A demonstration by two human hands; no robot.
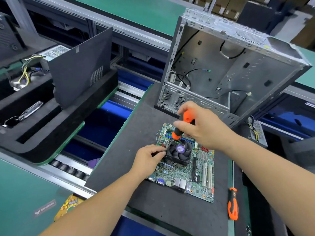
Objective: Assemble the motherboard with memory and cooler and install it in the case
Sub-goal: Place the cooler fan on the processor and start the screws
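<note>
Two bare forearms reach forward over the desk (170,210). One spare screwdriver (232,203) lies at the right edge. One motherboard (190,171) lies flat on the dark mat, carrying one cooler (179,153). Left hand (146,160) pinches at the cooler's near-left corner, fingers curled. Right hand (202,126), raised, grips one orange-handled screwdriver (183,125) tilted down toward that corner. Beyond stands one open case (230,65), upright.

Open surface (150,116) left of motherboard (201,176); upright case (230,68) blocked far side, spare screwdriver (232,203) lay right, cooler (179,153) stood amid board, both hands crowded over it.
</note>
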